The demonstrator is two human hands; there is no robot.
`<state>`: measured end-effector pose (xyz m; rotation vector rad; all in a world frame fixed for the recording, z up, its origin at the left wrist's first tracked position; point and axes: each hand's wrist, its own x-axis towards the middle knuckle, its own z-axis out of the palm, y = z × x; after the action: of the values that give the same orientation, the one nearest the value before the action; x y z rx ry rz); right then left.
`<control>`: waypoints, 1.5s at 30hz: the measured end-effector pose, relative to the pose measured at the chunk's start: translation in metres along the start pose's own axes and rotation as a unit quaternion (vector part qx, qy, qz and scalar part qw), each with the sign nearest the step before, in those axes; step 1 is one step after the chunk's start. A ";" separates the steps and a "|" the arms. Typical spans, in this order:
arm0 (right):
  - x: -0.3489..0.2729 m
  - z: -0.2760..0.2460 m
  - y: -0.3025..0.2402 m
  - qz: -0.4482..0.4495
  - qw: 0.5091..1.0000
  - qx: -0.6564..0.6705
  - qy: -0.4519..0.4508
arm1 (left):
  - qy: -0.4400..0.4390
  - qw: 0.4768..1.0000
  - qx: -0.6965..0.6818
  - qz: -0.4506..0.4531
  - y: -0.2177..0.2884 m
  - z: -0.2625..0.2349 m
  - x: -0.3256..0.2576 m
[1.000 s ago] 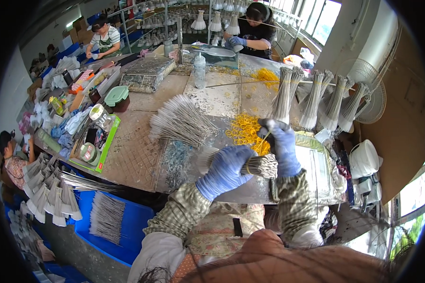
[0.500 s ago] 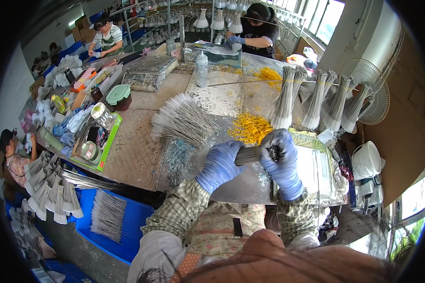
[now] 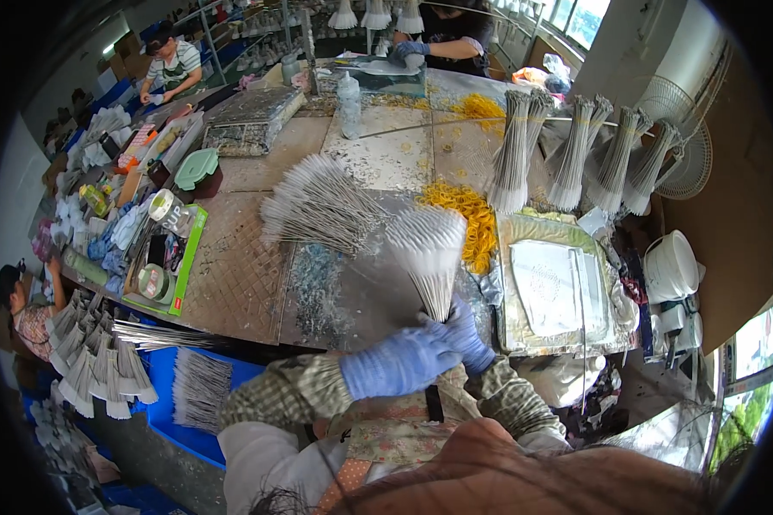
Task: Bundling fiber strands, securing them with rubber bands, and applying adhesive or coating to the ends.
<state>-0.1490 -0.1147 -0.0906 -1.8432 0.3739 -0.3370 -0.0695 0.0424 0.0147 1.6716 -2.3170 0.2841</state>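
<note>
A bundle of thin grey stems with white tips (image 3: 429, 249) stands upright at the table's near edge, its white end fanned out on top. My right hand (image 3: 470, 336), in a blue knit glove, is closed round the lower stems. My left hand (image 3: 395, 362), gloved alike, lies across the right hand with its fingers curled at the bundle's lower end, which the hands hide. Beyond the bundle a heap of yellow rubber bands (image 3: 464, 215) is spread on the table. To the left lies a loose pile of the same white-tipped stems (image 3: 322, 206).
Tied stem bundles (image 3: 567, 154) stand in a row at the right, near a wire fan guard (image 3: 683, 154). A framed board with white sheets (image 3: 545, 283) lies right of my hands. A clear bottle (image 3: 349, 105) stands farther back. Other people work around the table.
My hands have drawn back toward me and closer together. The bundle, earlier lying level between both hands, now points upward with its white tips fanned. The view has shifted slightly.
</note>
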 end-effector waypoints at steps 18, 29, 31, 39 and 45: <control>-0.014 0.028 0.034 -0.040 0.998 0.042 0.020 | 0.197 0.853 -0.389 -0.288 -0.018 0.041 0.007; 0.003 0.066 0.022 0.109 0.959 -0.085 0.246 | 0.134 0.948 -0.208 -0.199 -0.016 0.032 0.012; -0.003 0.050 0.034 0.032 0.977 -0.139 0.158 | 0.134 0.958 -0.162 -0.197 -0.019 0.033 0.012; -0.020 0.022 0.038 -0.010 0.991 0.123 -0.055 | 0.124 0.954 -0.194 -0.193 -0.017 0.035 0.007; -0.013 0.029 0.057 -0.122 0.968 -0.216 -0.029 | 0.097 0.964 -0.158 -0.192 -0.015 0.034 0.009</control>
<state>-0.1534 -0.1006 -0.1539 -2.3299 0.1861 -0.3892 -0.0612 0.0184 -0.0145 1.7855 -1.7441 -0.0047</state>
